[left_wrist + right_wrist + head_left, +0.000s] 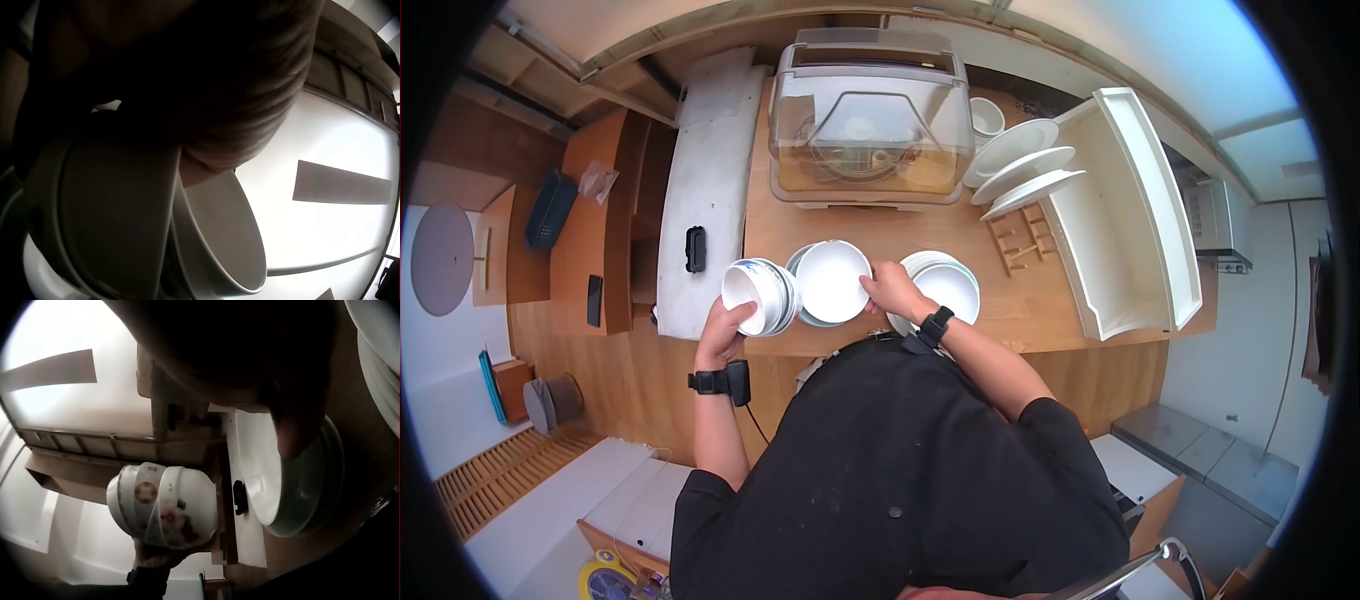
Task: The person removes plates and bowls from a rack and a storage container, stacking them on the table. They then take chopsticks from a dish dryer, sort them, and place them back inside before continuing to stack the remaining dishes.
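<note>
My left hand [718, 332] grips a stack of several nested white bowls [742, 284], tilted on its side, with the thumb inside the innermost one. Flower and emblem prints show on these bowls [181, 512] in the right wrist view. At the rim of a white bowl [832, 282], my right hand [892, 288] pinches with thumb and fingers. That bowl is tilted and overlaps pale green bowlware [322, 487] beneath it. Right of this hand stands another stack of white dishes with a bowl [950, 290] on top.
A clear-lidded dish box [870, 120] stands at the back of the wooden table [800, 225]. White plates [1025, 170] stand upright by a wooden peg rack [1022, 240], beside a long white bin [1120, 230]. A small black object [695, 249] lies on the pale surface at left.
</note>
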`<state>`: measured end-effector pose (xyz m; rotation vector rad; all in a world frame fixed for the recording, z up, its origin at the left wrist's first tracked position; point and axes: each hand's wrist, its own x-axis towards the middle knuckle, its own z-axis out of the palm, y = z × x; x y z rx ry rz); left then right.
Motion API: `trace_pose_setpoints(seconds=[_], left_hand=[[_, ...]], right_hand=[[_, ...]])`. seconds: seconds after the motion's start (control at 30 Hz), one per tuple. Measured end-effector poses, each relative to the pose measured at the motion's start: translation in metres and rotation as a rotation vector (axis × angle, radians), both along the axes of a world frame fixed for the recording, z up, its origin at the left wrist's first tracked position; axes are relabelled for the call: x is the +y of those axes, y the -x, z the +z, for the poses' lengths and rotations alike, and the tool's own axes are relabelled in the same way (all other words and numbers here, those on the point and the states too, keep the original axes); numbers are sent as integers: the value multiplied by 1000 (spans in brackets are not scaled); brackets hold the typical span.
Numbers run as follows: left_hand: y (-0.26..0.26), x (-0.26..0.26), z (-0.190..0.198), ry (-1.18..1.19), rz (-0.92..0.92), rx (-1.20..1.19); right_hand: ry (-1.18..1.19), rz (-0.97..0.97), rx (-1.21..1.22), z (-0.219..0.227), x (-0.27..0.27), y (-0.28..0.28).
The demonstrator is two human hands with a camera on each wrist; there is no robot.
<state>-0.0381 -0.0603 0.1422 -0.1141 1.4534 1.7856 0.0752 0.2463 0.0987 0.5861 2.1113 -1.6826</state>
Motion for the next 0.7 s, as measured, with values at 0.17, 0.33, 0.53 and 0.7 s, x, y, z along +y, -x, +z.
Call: trace_pose_setpoints(seconds=[0.17,0.33,0.53,0.7], left_hand=[[-8,-3,-7,-17,31,-12],[-8,-1,-16,-15,-1,-22],[-8,20,-20,22,-68,0],[-6,36,-26,20,-145,-7]], right_hand=[[-155,67,-37,-4,-13,4],[-401,293,10,-26,-16,12],[-432,295,-64,-46,-17,13],[-410,261,-36,-52,-19,9]])
